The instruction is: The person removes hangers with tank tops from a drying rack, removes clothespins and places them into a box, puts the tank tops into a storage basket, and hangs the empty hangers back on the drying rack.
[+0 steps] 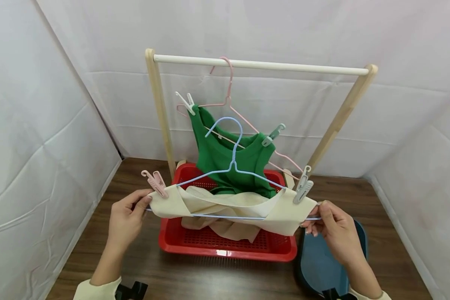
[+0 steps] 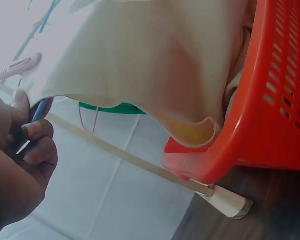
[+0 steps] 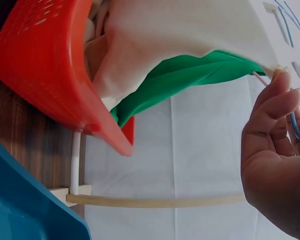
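A cream sleeveless top [image 1: 228,204] hangs on a blue hanger [image 1: 234,154], held up between both hands over a red basket [image 1: 228,252]. A pink clothespin [image 1: 155,183] clips its left shoulder, a grey clothespin [image 1: 303,187] its right. My left hand [image 1: 125,216] pinches the left end of the hanger by the shoulder. On the other side my right hand [image 1: 339,229] grips the cloth edge and the hanger's right end. Behind, a green top [image 1: 236,162] hangs from a pink hanger [image 1: 230,83], with a white clothespin [image 1: 186,103] and a green clothespin [image 1: 273,135].
A wooden rack with a white rail [image 1: 285,66] stands at the back, the pink hanger hooked on it. Beige cloth [image 1: 225,229] lies in the red basket. A blue tray [image 1: 322,262] sits right of the basket. White sheet walls enclose the wooden table [image 1: 217,283].
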The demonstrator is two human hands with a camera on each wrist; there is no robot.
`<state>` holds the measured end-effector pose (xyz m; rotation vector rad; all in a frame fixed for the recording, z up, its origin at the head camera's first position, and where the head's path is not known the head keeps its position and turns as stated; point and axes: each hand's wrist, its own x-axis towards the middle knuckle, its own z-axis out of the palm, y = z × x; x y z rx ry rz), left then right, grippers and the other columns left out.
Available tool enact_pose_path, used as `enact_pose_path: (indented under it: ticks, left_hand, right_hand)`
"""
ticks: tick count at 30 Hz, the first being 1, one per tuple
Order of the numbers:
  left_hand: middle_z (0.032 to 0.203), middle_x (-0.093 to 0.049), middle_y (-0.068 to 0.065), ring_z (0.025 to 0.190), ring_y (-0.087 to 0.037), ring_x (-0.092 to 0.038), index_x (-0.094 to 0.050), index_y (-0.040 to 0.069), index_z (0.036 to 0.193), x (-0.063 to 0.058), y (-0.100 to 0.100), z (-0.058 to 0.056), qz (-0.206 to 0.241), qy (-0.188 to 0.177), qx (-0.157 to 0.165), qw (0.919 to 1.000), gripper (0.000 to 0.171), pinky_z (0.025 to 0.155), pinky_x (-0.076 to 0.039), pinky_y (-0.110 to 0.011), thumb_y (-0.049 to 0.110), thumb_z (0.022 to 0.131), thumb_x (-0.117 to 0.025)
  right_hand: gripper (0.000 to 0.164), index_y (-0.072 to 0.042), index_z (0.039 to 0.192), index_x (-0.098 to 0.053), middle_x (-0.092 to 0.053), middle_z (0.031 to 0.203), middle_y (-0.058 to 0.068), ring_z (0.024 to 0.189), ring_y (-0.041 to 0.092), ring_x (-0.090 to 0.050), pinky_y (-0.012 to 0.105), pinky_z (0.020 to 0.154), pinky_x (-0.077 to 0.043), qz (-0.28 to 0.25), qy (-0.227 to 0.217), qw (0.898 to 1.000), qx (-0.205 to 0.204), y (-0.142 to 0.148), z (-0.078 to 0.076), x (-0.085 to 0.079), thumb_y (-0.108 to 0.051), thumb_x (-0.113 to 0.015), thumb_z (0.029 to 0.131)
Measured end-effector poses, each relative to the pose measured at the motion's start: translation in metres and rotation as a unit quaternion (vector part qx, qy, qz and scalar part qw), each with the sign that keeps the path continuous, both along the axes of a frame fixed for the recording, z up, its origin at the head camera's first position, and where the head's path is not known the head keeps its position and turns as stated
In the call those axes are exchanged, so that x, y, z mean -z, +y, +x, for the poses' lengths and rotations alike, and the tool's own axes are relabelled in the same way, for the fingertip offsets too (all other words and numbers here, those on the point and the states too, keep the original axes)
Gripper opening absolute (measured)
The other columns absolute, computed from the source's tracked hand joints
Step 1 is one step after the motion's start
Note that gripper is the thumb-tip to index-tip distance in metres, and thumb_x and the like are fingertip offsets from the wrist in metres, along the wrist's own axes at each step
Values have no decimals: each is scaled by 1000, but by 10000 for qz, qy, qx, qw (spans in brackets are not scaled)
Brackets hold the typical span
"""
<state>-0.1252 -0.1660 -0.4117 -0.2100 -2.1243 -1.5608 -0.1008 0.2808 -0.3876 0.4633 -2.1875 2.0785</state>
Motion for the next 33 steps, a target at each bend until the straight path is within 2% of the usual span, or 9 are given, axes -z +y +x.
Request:
enact_pose_path:
  ticks: [2,5,10,14,17,21,23,30,33]
  left_hand:
    - [55,-48,0,45,-4,-39,-68,-8,94,3,0,3,306,-84,-27,9995,11,40,-33,-19,-11,88,-59]
    - [55,-49,0,44,-2,-39,-67,-11,92,7,4,3,606,81,-3,9981,9,39,-32,-18,-12,87,-59]
    - [61,-55,4,47,0,-41,-65,-14,91,14,12,0,796,258,-12,9965,8,42,-34,-14,-15,86,-59]
    - [60,-54,3,48,0,-41,-67,-14,91,19,18,1,854,49,86,9963,8,43,-35,-14,-13,87,-59]
    - [59,-53,0,46,-1,-41,-66,-14,91,22,21,5,974,-106,188,9950,8,42,-35,-14,-13,87,-59]
    - [59,-54,1,46,0,-40,-65,-16,90,29,21,8,1078,-232,161,9938,8,41,-34,-13,-14,87,-58]
    - [59,-54,2,46,0,-40,-65,-16,90,32,20,9,1081,-298,160,9936,8,41,-34,-13,-13,88,-58]
    - [58,-53,-2,45,-2,-40,-64,-17,89,35,19,10,1347,-450,179,9897,9,41,-33,-15,-13,89,-56]
    - [58,-54,-1,46,-2,-41,-64,-18,89,35,19,12,1430,-487,151,9884,9,42,-34,-14,-13,89,-56]
  right_hand:
    - [35,14,96,-49,-64,80,17,64,22,-60,27,53,-49,191,-16,9997,156,-1,-1,1,-12,-28,106]
    - [35,10,94,-53,-63,79,16,64,22,-61,28,53,-50,784,22,9955,529,-1,-3,1,-14,-30,106]
    - [36,1,91,-61,-63,80,10,68,20,-62,30,56,-52,1822,48,9766,1139,3,-6,2,-19,-34,106]
    - [36,4,92,-63,-63,83,8,71,17,-62,28,57,-52,1655,59,9770,1344,8,-8,3,-18,-38,105]
    - [35,6,91,-63,-63,83,8,71,17,-62,27,57,-51,1516,112,9797,1309,12,-8,6,-16,-39,104]
    - [37,5,93,-63,-63,86,8,74,20,-63,30,59,-52,1712,14,9800,1015,14,-6,11,-18,-36,105]
    - [38,4,95,-64,-65,87,6,76,20,-63,31,61,-53,1879,-37,9768,1031,14,-6,12,-20,-36,105]
    - [30,-3,108,-66,-66,93,5,84,6,-58,18,72,-47,3124,442,9383,1418,10,-12,3,-18,-40,105]
    - [28,-5,109,-65,-66,98,7,85,5,-58,16,73,-46,3334,521,9305,1421,6,-17,-4,-19,-40,104]
